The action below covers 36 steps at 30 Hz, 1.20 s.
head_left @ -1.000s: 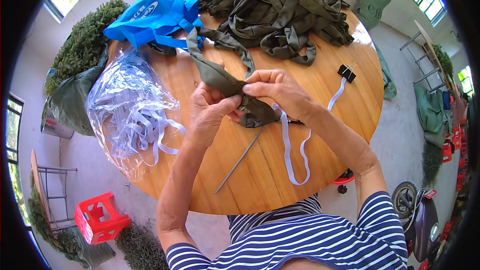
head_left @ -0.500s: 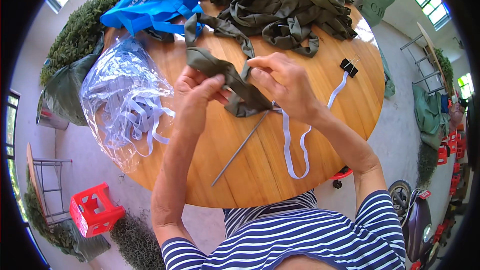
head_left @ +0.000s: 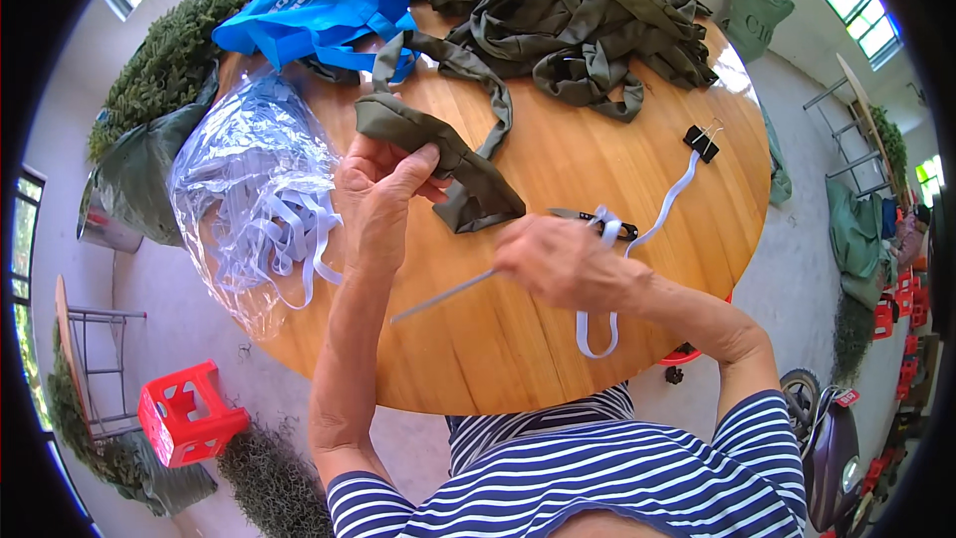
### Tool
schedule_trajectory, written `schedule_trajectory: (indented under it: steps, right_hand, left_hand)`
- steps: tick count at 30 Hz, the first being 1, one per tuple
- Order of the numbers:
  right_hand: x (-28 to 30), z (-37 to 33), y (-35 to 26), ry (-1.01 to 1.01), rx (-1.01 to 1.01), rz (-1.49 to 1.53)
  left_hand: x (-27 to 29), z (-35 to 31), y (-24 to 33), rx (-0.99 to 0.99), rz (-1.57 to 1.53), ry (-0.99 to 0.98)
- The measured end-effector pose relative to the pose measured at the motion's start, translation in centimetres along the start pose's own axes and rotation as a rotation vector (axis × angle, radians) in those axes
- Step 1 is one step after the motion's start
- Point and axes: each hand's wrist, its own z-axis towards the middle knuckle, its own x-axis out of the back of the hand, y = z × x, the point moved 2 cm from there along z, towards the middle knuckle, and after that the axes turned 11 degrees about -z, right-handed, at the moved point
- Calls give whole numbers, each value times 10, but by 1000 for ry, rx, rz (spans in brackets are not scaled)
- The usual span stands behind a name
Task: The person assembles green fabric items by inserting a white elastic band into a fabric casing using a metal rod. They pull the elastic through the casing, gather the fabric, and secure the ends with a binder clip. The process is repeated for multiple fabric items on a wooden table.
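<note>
My left hand [head_left: 378, 184] pinches a strip of olive-green fabric [head_left: 428, 134] between thumb and fingers. The strip's tail loops back toward the fabric heap. To its right, my right hand [head_left: 573, 261] is closed around one end of a thin grey metal rod [head_left: 443, 297], whose other end points down and left. Just beyond the right hand's knuckles shows a slim black tool [head_left: 625, 231], partly hidden, perhaps a knife. White elastic band [head_left: 600, 344] loops beside it and below the hand, with another stretch running up to a black binder clip [head_left: 701, 143].
A big heap of olive fabric strips [head_left: 578, 10] covers the far side of the round wooden table [head_left: 478, 369]. At the left lie a blue bag [head_left: 309, 15] and a clear plastic bag [head_left: 249, 159] of white elastic. A red stool [head_left: 189, 413] stands on the floor.
My right hand has left the fabric, moved down and closed on the metal rod, which has shifted and tilted flatter. The black tool has come into sight. My left hand keeps its hold.
</note>
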Motion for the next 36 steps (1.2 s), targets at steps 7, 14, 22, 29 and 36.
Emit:
schedule_trajectory:
  steps: [7,14,22,29,36]
  right_hand:
    - [45,15,18,42,-458,178]
    - [42,4,20,-1,-571,172]
    - [40,8,19,-13,-576,180]
    - [39,8,22,-28,-819,463]
    - [51,2,16,-120,-752,352]
  left_hand:
    - [-3,-6,3,-51,17,27]
    - [-5,-7,3,-65,53,10]
    - [-4,-6,-2,80,94,-114]
    - [-2,-5,2,93,16,-77]
    - [-4,-6,-1,73,58,-135]
